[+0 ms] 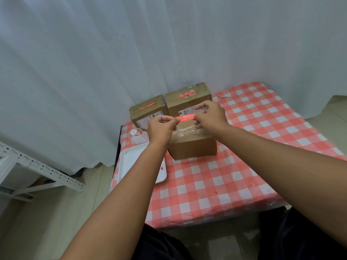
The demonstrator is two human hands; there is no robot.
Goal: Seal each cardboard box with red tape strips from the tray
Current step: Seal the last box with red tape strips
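1. White tray, left of the near box: strip supply, within reach.
2. Left hand pinches the red strip by its left end.
3. Right hand pinches its right end, holding it taut above the near box's seam, probably for alignment.

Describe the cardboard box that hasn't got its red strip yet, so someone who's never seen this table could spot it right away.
On the red-and-white checked tablecloth, three cardboard boxes cluster at the far left end, beside the white tray. The unsealed box is the nearest one, directly under both hands. Unlike the two boxes behind it, its top shows only clear tape along the seam, with no red strip stuck on.
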